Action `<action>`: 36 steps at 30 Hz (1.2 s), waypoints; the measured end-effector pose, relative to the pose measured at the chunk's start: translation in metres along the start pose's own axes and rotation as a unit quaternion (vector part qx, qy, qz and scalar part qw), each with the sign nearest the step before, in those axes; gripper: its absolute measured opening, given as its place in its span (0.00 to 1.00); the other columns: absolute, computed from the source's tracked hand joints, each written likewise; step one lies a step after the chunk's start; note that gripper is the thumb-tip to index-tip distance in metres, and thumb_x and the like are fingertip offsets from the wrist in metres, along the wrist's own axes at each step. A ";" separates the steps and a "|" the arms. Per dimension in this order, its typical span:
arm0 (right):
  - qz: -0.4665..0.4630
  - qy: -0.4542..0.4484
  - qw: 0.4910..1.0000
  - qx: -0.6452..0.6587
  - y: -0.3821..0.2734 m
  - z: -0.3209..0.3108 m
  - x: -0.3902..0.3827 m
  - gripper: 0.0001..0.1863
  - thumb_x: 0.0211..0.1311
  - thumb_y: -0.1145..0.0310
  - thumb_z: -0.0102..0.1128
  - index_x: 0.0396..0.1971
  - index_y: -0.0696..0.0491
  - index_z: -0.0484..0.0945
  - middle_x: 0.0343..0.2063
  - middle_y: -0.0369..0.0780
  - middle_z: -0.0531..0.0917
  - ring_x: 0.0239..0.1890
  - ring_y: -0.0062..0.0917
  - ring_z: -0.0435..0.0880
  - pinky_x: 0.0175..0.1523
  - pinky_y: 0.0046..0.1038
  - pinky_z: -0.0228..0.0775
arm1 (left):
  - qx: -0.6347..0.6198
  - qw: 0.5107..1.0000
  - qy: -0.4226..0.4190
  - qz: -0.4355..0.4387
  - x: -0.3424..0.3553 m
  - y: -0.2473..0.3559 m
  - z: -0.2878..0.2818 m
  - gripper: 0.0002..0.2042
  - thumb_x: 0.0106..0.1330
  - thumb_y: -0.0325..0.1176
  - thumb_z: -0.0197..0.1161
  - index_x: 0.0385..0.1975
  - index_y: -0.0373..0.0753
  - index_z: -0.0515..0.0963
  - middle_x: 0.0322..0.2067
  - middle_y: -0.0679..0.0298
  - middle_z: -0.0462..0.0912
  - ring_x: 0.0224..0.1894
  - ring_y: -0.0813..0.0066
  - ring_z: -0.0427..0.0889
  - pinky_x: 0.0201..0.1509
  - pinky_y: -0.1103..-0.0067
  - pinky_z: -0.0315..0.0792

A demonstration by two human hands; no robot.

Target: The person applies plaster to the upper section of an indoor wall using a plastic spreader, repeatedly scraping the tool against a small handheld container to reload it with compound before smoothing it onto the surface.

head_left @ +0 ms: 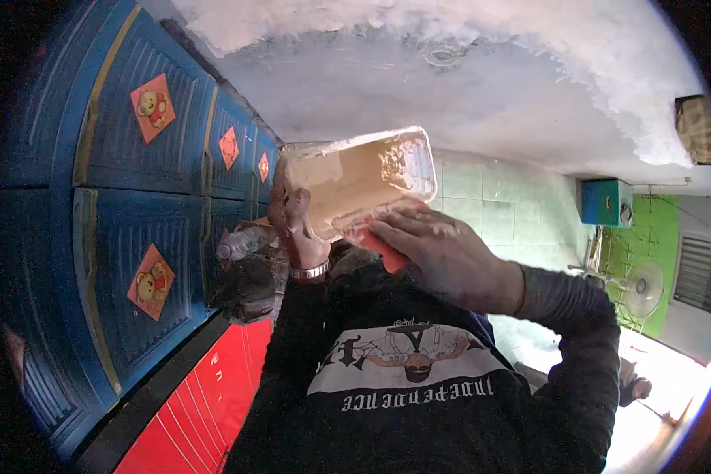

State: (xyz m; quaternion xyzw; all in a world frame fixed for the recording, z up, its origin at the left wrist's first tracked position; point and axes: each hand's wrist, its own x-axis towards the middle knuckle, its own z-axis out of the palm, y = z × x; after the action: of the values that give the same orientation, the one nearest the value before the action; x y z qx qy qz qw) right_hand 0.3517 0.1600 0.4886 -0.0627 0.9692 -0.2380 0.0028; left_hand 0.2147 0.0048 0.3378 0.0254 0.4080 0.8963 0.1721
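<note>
Blue doors behind hands gripping plaster tray

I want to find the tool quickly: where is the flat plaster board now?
In the head view, the plaster board is at upper centre, raised under the white ceiling, held between the left hand and the right hand, beside the blue doors.

A blue panelled door with red diamond stickers fills the left of the frame. White rough plaster spans the top. Pale tiles sit centre right; a green wall and standing fan far right, brightly lit.
</note>
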 end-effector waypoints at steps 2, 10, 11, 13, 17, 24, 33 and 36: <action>0.005 -0.023 1.000 0.011 -0.007 -0.012 0.000 0.23 0.58 0.70 0.58 0.56 0.57 0.77 0.53 0.45 0.83 0.57 0.38 0.82 0.63 0.37 0.73 | 0.015 0.999 -0.002 0.030 0.001 0.002 0.001 0.35 0.60 0.34 0.65 0.69 0.31 0.64 0.62 0.53 0.72 0.63 0.61 0.72 0.68 0.67 0.65; 0.092 -0.081 0.991 0.044 0.013 -0.049 0.025 0.17 0.58 0.76 0.56 0.45 0.50 0.86 0.37 0.43 0.89 0.40 0.35 0.89 0.50 0.38 0.80 | 0.070 0.997 -0.032 0.029 0.004 0.009 -0.003 0.40 0.54 0.35 0.68 0.69 0.30 0.64 0.66 0.53 0.67 0.67 0.62 0.67 0.73 0.67 0.58; 0.124 -0.143 0.981 0.047 0.010 -0.055 0.037 0.20 0.56 0.82 0.53 0.46 0.52 0.86 0.37 0.44 0.89 0.39 0.33 0.89 0.50 0.37 0.80 | 0.085 0.995 -0.033 0.041 0.002 0.012 -0.003 0.41 0.52 0.37 0.69 0.69 0.29 0.64 0.66 0.53 0.68 0.67 0.62 0.67 0.73 0.67 0.57; 0.096 -0.146 0.984 0.042 0.023 -0.043 0.040 0.20 0.56 0.81 0.51 0.45 0.52 0.86 0.34 0.45 0.89 0.37 0.34 0.89 0.49 0.37 0.80 | 0.093 0.994 -0.052 0.021 0.001 0.012 -0.003 0.41 0.56 0.39 0.65 0.71 0.33 0.59 0.65 0.53 0.69 0.66 0.58 0.69 0.72 0.63 0.61; 0.108 -0.203 0.966 0.120 0.029 -0.045 0.054 0.21 0.56 0.81 0.49 0.44 0.54 0.87 0.30 0.47 0.88 0.33 0.38 0.87 0.50 0.38 0.77 | 0.081 0.995 -0.063 -0.017 0.002 0.004 -0.006 0.40 0.60 0.41 0.62 0.73 0.38 0.56 0.63 0.53 0.70 0.65 0.55 0.71 0.69 0.59 0.66; 0.025 -0.188 0.977 0.100 0.029 -0.050 0.065 0.20 0.58 0.81 0.49 0.45 0.54 0.87 0.31 0.49 0.87 0.31 0.39 0.86 0.45 0.38 0.77 | 0.062 0.998 0.017 -0.029 0.002 -0.010 -0.026 0.40 0.55 0.38 0.68 0.68 0.27 0.64 0.64 0.53 0.70 0.66 0.63 0.68 0.71 0.71 0.61; 0.184 -0.001 0.933 0.311 0.052 -0.058 0.036 0.20 0.62 0.78 0.53 0.53 0.56 0.82 0.36 0.42 0.89 0.35 0.21 0.83 0.43 0.29 0.76 | 0.079 0.988 0.121 -0.062 -0.003 -0.001 -0.025 0.35 0.61 0.22 0.61 0.71 0.28 0.60 0.71 0.50 0.64 0.74 0.60 0.61 0.76 0.68 0.52; 0.213 0.180 0.788 0.549 0.074 -0.031 0.022 0.17 0.61 0.76 0.57 0.50 0.58 0.81 0.38 0.40 0.88 0.40 0.25 0.85 0.47 0.31 0.78 | 0.071 0.988 0.134 -0.029 -0.004 -0.045 -0.090 0.32 0.64 0.29 0.60 0.69 0.29 0.63 0.68 0.50 0.68 0.70 0.59 0.66 0.74 0.66 0.58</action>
State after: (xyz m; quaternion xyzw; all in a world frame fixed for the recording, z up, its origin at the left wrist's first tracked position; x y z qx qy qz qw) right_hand 0.3194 0.2362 0.4822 0.2017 0.6466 -0.7306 -0.0867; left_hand 0.2147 -0.0341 0.2450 -0.0942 0.4907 0.8549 0.1395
